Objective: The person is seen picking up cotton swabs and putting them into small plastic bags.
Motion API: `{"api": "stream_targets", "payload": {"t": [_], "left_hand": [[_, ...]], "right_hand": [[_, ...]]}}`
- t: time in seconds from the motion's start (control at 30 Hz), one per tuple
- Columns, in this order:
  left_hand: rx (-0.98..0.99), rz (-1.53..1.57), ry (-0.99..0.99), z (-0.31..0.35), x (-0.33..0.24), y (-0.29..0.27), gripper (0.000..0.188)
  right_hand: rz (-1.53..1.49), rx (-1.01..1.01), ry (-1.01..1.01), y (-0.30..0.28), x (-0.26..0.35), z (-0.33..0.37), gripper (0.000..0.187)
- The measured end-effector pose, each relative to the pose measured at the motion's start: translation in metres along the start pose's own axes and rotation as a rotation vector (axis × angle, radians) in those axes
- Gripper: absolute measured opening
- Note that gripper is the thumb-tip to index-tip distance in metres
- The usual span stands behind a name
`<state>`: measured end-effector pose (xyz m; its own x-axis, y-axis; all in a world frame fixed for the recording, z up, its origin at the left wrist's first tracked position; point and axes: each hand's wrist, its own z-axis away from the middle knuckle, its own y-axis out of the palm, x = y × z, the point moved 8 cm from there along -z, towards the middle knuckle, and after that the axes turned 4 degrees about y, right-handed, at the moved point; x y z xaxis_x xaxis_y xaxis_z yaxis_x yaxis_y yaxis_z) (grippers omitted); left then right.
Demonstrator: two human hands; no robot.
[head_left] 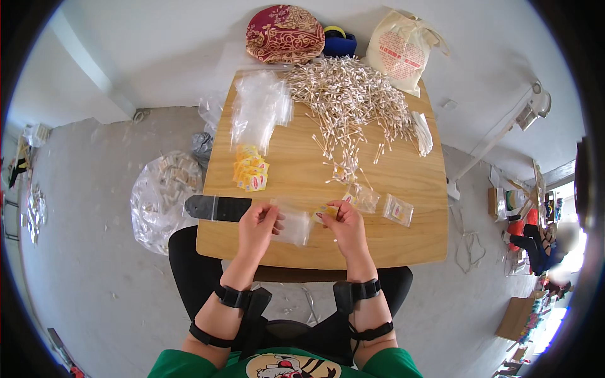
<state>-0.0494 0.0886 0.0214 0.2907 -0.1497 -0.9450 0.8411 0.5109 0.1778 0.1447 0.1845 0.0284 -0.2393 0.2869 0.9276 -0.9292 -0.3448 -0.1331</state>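
Near the front edge of the table, my left hand (259, 228) is closed on a clear plastic bag (293, 228), which lies flat toward the right. My right hand (346, 228) pinches a small yellow card (323, 214) between thumb and finger, just beside that bag. Beyond the right hand lies a clear bag (367, 199) with a yellow card partly showing by it. Farther right is a small packed bag (398, 210). A black strip (220, 208) reaches over the left table edge beside my left hand. Yellow cards (251, 171) lie fanned in a stack farther left.
A big heap of cotton swabs (353, 91) spreads over the back of the table (302, 183). Clear bags (259, 107) are piled at back left. A patterned red cloth item (285, 34), blue tape dispenser (340, 43) and cream tote bag (403, 53) stand behind. A stuffed plastic sack (165, 201) sits on the floor.
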Motion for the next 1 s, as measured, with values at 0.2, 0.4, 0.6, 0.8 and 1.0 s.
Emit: {"api": "stream_targets", "payload": {"t": [0.2,0.4,0.6,0.8,1.0], "left_hand": [[-0.139,-0.033,-0.056,0.007,0.042,-0.028,0.013],[-0.454,-1.092,0.809,0.035,-0.062,-0.005,0.032],[-0.156,0.108,0.137,-0.019,-0.006,-0.023,0.004],[0.006,-0.302,0.031,-0.048,-0.016,-0.059,0.011],[0.235,-1.046,0.507,-0.085,-0.058,-0.049,0.01]], "right_hand": [[-0.126,0.126,-0.084,0.021,0.02,-0.028,0.034],[0.132,0.227,-0.142,0.058,0.049,-0.031,0.034],[-0.1,0.307,-0.006,0.087,0.037,-0.031,0.02],[0.051,0.083,-0.084,0.05,0.018,-0.054,0.01],[-0.305,0.127,0.117,0.063,0.012,-0.047,0.008]]}}
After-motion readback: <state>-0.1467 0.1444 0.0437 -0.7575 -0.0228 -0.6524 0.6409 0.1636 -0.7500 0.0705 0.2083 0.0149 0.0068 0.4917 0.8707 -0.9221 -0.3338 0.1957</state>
